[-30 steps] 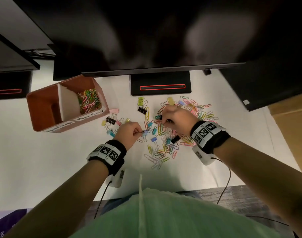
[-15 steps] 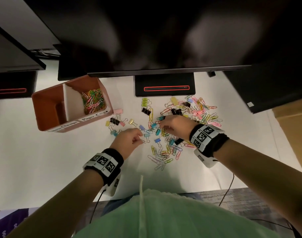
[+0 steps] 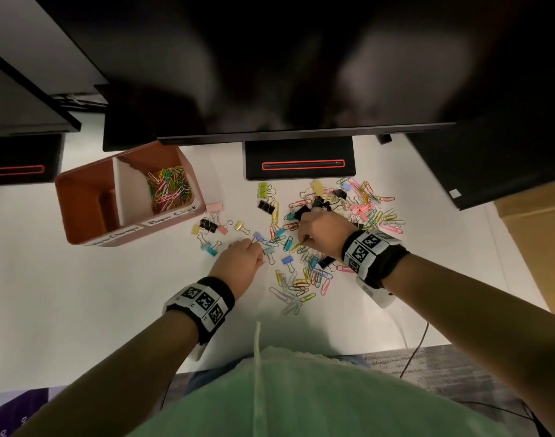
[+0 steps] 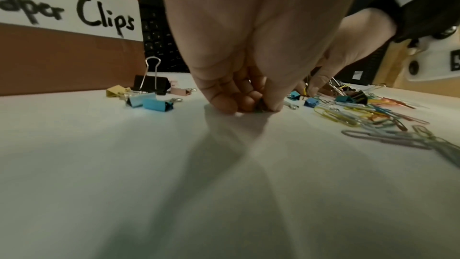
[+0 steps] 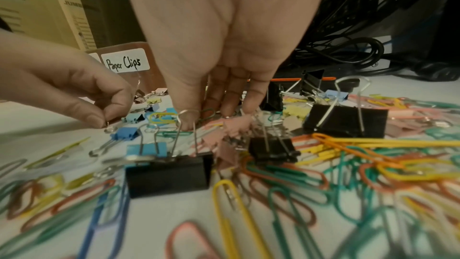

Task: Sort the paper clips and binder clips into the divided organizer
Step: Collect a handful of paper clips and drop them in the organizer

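Both hands worked in the scattered pile. Left hand (image 4: 248,78) pinched something small and dark against the table (image 4: 174,184), too hidden to name. Right hand (image 5: 224,62) reached its fingertips down among paper clips (image 5: 348,164) and binder clips (image 5: 169,174); its grasp was obscured. Divided organizer (image 3: 90,197) stood well left of them, paper clips in its right compartment.

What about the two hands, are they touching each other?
Apart. The head view shows white table and loose clips between the left hand and the right hand; the right wrist view shows that gap too.
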